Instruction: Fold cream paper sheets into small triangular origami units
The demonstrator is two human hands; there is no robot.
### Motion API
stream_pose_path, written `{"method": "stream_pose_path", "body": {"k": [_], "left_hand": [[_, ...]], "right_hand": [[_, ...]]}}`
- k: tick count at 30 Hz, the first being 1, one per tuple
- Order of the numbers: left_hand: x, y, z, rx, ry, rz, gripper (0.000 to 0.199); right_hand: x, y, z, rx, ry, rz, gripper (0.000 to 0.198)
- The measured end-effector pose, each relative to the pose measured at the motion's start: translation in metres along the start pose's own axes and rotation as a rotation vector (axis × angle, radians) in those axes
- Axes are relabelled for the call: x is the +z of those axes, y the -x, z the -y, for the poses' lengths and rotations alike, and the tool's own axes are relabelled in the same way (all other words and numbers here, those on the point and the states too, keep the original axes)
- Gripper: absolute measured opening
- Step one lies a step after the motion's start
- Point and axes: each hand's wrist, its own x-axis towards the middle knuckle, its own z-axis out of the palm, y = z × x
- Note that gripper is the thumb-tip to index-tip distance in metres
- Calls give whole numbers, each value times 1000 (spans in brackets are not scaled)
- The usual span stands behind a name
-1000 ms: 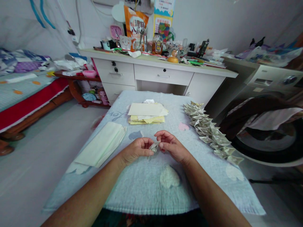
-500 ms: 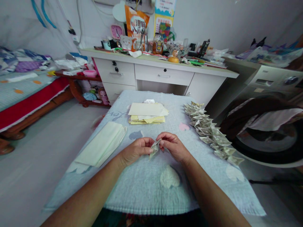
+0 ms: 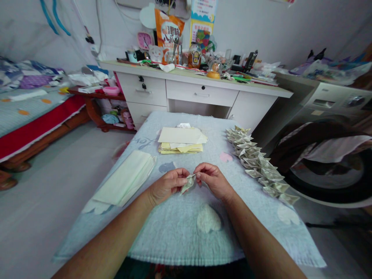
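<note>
Between my two hands is a small folded paper piece (image 3: 188, 184), pale grey-green and pointed, held just above the cloth. My left hand (image 3: 169, 182) pinches its left side between thumb and fingers. The thumb and fingertips of my right hand (image 3: 212, 178) are closed on its upper right tip. To the right, rows of similar folded paper pieces (image 3: 258, 162) stand nested together on the cloth. A stack of cream and yellow paper sheets (image 3: 181, 135) lies beyond my hands. Left of them rests a pile of pale green paper (image 3: 124, 178).
A light blue patterned cloth (image 3: 174, 240) covers the table. Behind it stands a white desk (image 3: 200, 91) crowded with jars, a pink clock (image 3: 144, 40) and an orange bag (image 3: 168, 33). A washing machine (image 3: 328, 100) is at the right, a bed (image 3: 35, 104) at the left.
The folded paper piece has tilted, its lower tip swinging slightly left. My right fingertips have shifted a little along its upper end. Both hands stay in nearly the same place.
</note>
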Motion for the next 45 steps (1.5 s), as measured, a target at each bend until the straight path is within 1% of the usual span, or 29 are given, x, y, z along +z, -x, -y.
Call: {"method": "stream_pose_path", "body": {"k": [5, 10, 13, 17, 21, 24, 27, 30, 33, 37, 42, 45], "left_hand": [[1, 0, 0, 13, 79, -61, 38], [1, -1, -2, 22, 131, -198, 39], [-1, -1, -2, 24, 146, -226, 37], [-3, 0, -1, 15, 127, -212, 39], [-4, 0, 0, 20, 112, -187, 40], [-4, 0, 0, 17, 102, -170, 39], [-4, 0, 0, 5, 88, -167, 39], [-4, 0, 0, 10, 75, -161, 39], [-4, 0, 1, 14, 63, -152, 38], [-4, 0, 1, 15, 54, -146, 37], [-5, 0, 2, 14, 44, -139, 36], [-5, 0, 2, 16, 38, -137, 35]], "right_hand": [[-5, -2, 1, -19, 25, -82, 18], [-12, -5, 12, -40, 64, -181, 18], [-20, -5, 27, -69, 167, -273, 19], [-39, 5, 55, -126, 407, -423, 18], [-67, 19, 87, -148, 698, -643, 17], [-99, 23, 104, -134, 868, -814, 17], [-139, 16, 111, -111, 1019, -944, 17], [-175, 4, 112, -58, 1104, -1041, 15], [-200, -7, 108, 13, 1135, -1070, 14], [-217, -15, 100, 76, 1145, -1053, 15], [-225, -17, 93, 161, 1240, -1015, 15], [-220, -13, 96, 169, 1269, -1058, 16]]}}
